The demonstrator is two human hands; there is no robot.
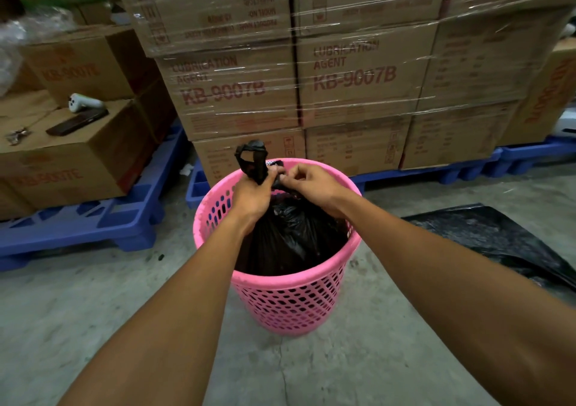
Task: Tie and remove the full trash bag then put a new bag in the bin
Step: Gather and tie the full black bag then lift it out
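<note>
Two hands are gripping the gathered black plastic trash bag (290, 234) sitting inside the pink perforated plastic bin (280, 299): left hand (252, 195) clenching its looped handle, right hand (311, 184) pinching the neck.

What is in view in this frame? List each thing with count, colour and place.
full trash bag: one, black, inside the bin, neck gathered
bin: one, pink, perforated, on the floor, centre
new bag: one, black, flat on the floor, right
cartons: many, brown, film-wrapped stack behind the bin
pallets: several, blue, under the cartons
controller: one, white, on a left carton
flat device: one, dark, beside the controller
left hand: gripping the bag neck
right hand: pinching the bag top
</note>
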